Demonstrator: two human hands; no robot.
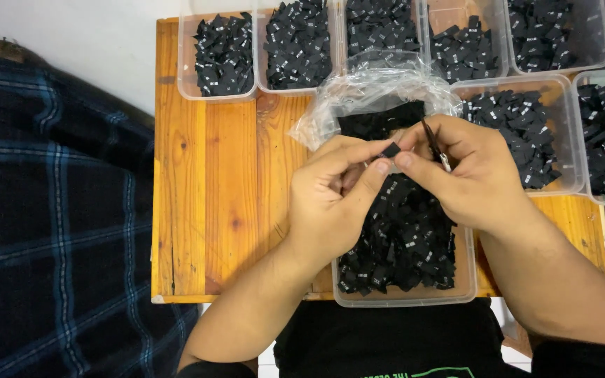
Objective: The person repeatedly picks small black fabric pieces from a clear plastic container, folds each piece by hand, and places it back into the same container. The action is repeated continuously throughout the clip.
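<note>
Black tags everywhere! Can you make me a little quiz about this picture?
1. True or false: both hands pinch one small black tag.
2. What thin tool does the right hand hold as well? A) tweezers B) a spoon C) a pencil
3. What lies under the left hand, at the table's near edge?

Key:
1. True.
2. A, the tweezers.
3. A clear tub full of black tags, with a clear plastic bag just behind it.
</note>
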